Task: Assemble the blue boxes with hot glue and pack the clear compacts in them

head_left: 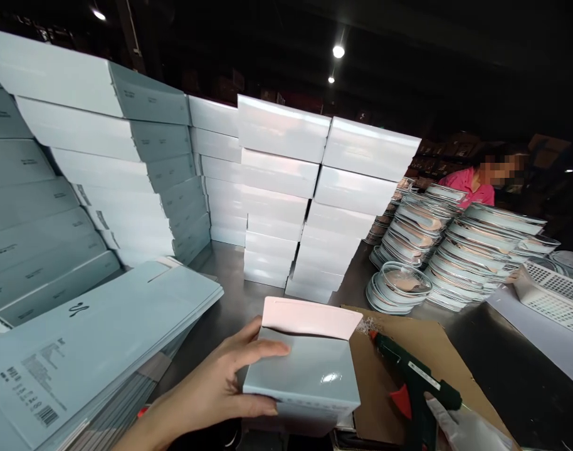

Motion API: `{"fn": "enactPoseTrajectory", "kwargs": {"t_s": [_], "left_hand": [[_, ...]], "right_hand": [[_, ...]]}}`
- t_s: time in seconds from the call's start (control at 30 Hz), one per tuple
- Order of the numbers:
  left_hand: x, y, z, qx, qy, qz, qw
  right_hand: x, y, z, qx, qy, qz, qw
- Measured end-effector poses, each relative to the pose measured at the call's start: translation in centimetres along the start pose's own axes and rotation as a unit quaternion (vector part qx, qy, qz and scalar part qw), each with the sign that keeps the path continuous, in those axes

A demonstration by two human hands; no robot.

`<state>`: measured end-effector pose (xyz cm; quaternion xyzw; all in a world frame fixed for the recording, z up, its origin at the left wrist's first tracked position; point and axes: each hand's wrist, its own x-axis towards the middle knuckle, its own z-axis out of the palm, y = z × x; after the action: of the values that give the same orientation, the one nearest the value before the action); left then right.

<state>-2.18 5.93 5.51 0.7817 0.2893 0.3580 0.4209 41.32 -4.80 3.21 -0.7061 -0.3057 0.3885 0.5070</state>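
the left hand [211, 391] grips a pale blue box [305, 369] at its 9 o'clock side, flap open, low on the worktop [230, 282]. the right hand [465, 429], gloved, is closed on a green glue gun [415, 376] at the box's 3 o'clock, over cardboard [409, 338].

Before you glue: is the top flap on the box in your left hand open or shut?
Open: the box's pale flap stands up at its far edge, left hand gripping its side.

I'm on the single head camera, looking forward and down across the grey steel worktable [230, 275], close over the hands, pale-blue carton stacks [286, 188] just beyond.
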Motion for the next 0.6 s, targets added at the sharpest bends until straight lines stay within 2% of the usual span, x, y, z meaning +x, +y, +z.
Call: {"fn": "enactPoseTrajectory", "kwargs": {"t_s": [0.07,0.13,0.2,0.27,0.3,0.37,0.47,0.53,0.6], "left_hand": [[0.0,0.0,-0.1,0.001,-0.006,0.003,1.0],[0.1,-0.1,-0.2,0.007,-0.006,0.003,1.0],[0.0,-0.3,-0.1,0.012,0.0,0.008,1.0],[0.0,-0.5,0.3,0.015,0.012,0.029,0.999],[0.0,-0.6,0.7,0.013,0.026,0.05,0.998],[0.1,-1.2,1.8,-0.023,0.087,0.113,0.989],[0.4,-2.0,3.2,-0.109,0.171,0.227,0.953],[0.4,-2.3,3.3,-0.108,0.164,0.273,0.942],[0.4,-2.0,2.6,-0.026,0.124,0.285,0.95]], "right_hand": [[-0.9,-1.3,1.2,-0.042,0.015,-0.038,0.998],[-2.3,-3.2,4.3,-0.083,0.002,-0.159,0.984],[-3.6,-4.8,7.9,-0.073,-0.135,-0.282,0.947],[-4.4,-5.6,10.4,-0.056,-0.272,-0.335,0.9],[-4.6,-5.6,11.1,-0.054,-0.304,-0.35,0.884],[-4.5,-5.0,11.5,-0.068,-0.298,-0.38,0.873],[-4.3,-3.8,11.2,-0.096,-0.265,-0.431,0.857],[-4.5,-3.7,11.4,-0.12,-0.278,-0.464,0.833],[-4.9,-4.2,11.9,-0.164,-0.286,-0.508,0.796]]}}
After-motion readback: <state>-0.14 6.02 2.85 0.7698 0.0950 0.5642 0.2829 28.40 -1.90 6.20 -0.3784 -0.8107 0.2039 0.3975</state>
